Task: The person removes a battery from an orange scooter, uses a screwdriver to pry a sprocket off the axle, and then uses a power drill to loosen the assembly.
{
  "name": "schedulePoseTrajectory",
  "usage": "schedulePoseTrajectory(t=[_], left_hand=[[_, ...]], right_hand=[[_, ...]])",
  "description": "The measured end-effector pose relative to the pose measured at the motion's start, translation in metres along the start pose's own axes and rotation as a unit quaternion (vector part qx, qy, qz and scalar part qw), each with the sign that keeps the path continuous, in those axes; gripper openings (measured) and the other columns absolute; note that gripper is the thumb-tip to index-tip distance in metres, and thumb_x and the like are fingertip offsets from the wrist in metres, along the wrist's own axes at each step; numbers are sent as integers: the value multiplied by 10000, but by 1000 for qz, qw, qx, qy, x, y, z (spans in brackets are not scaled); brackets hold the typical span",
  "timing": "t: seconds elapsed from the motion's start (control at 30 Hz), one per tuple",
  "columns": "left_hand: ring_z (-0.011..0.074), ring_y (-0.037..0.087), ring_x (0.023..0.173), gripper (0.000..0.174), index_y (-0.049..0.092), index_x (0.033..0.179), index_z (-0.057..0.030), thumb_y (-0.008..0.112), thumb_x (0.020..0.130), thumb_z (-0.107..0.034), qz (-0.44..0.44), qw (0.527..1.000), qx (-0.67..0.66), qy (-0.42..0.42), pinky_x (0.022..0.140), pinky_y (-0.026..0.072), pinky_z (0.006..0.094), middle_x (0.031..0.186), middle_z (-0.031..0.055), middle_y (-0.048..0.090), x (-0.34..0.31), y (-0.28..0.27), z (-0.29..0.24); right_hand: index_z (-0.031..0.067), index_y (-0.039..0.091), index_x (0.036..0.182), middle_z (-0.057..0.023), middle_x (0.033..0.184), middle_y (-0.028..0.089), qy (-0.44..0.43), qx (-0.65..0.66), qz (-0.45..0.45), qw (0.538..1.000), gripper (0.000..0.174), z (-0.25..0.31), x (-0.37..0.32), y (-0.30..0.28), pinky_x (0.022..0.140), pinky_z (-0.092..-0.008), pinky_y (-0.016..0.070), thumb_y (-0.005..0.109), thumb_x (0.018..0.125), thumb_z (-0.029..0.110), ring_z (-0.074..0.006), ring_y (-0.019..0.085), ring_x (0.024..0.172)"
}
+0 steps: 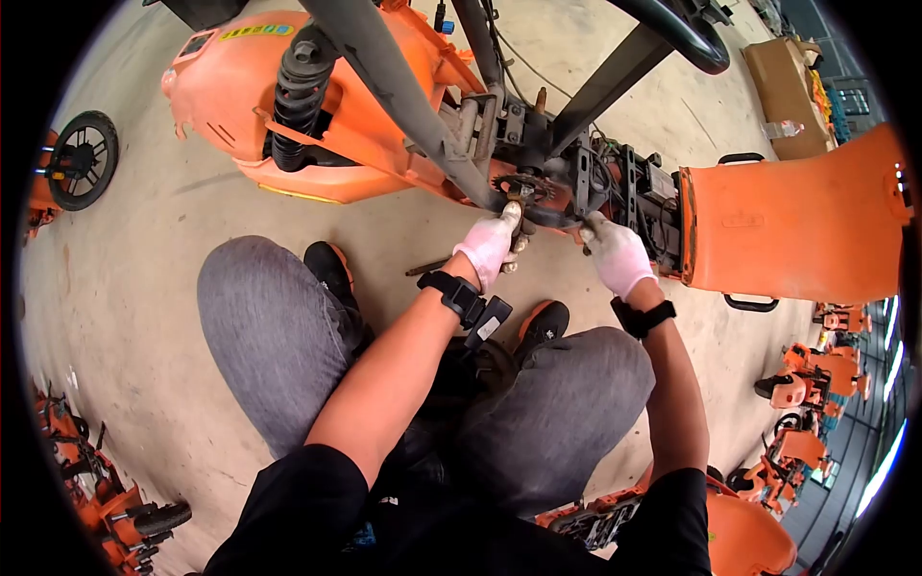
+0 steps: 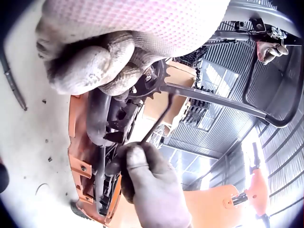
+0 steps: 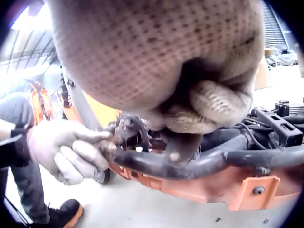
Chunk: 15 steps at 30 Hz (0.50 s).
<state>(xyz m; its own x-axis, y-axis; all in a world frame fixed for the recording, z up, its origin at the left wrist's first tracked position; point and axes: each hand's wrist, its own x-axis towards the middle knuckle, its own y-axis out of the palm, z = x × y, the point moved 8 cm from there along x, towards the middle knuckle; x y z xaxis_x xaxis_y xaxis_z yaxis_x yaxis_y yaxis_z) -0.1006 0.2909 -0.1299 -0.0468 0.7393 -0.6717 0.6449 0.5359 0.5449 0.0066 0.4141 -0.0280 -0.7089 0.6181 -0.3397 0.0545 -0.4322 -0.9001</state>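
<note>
I sit on the concrete floor in front of an orange vehicle frame (image 1: 384, 106) lying on its side. My gloved left hand (image 1: 512, 219) pinches the small toothed sprocket (image 1: 524, 186) at the axle, and its curled fingers (image 2: 90, 64) press against the sprocket (image 2: 153, 84). My gloved right hand (image 1: 592, 227) grips a thin dark bent key (image 2: 158, 118) whose tip reaches toward the sprocket. This right hand (image 3: 190, 114) is curled just above a dark curved tube (image 3: 199, 164). In the right wrist view the left hand (image 3: 102, 145) touches the sprocket (image 3: 130, 132).
A black shock spring (image 1: 300, 86) and grey frame tubes (image 1: 403, 96) cross above the hands. An orange panel (image 1: 797, 226) stands at the right, a cardboard box (image 1: 783, 91) behind it. A loose wheel (image 1: 84, 158) lies left. A thin tool (image 1: 427, 269) lies on the floor.
</note>
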Motion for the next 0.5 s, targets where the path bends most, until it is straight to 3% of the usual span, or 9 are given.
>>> schedulePoseTrajectory(t=[0.03,0.07,0.13,0.17,0.3,0.43,0.5], left_hand=[[93,413,530,462,634,841,-95,435,1015,-474,2,1000,-4,0,469,357,263,669,-23,492,2,-1,1],[99,414,527,461,634,840,-93,439,1013,-473,2,1000,-9,1,471,360,268,671,-19,496,4,-2,1],[100,389,510,463,635,865,-88,451,1006,-489,7,1000,-16,7,478,351,267,677,-13,503,6,0,3],[101,364,493,469,635,891,-82,463,999,-505,14,1000,-21,10,484,343,266,683,-7,510,7,3,5],[107,400,505,432,632,927,-93,461,1005,-482,11,1000,-16,9,492,367,282,703,-10,533,13,10,12],[108,426,533,413,636,943,-95,465,1007,-466,16,999,-19,20,508,386,282,731,-14,554,16,12,11],[113,470,584,377,635,955,-96,478,1009,-435,17,999,-37,20,540,430,290,776,-12,571,13,12,11]], right_hand=[[-20,592,1036,-204,871,673,-7,108,3,994,287,-1,-1,-3,764,-458,480,498,973,243,-394,636,840],[-20,592,1036,-204,871,673,-11,108,2,994,287,0,-4,-5,764,-458,480,498,973,243,-394,636,840],[-40,592,1037,-200,825,667,-28,188,114,975,294,23,-18,-2,745,-428,478,492,973,229,-366,637,790],[-53,600,994,-195,780,660,-34,192,151,969,296,30,-25,1,731,-409,477,486,967,219,-342,631,756],[-51,612,902,-193,753,664,22,173,140,975,306,30,-31,3,719,-414,471,479,958,219,-355,617,717],[-55,613,896,-173,744,671,13,172,161,972,326,32,-29,6,695,-403,469,476,964,232,-323,608,677],[-51,586,901,-80,667,636,25,225,199,953,317,35,-29,11,600,-291,458,454,995,221,-135,594,613]])
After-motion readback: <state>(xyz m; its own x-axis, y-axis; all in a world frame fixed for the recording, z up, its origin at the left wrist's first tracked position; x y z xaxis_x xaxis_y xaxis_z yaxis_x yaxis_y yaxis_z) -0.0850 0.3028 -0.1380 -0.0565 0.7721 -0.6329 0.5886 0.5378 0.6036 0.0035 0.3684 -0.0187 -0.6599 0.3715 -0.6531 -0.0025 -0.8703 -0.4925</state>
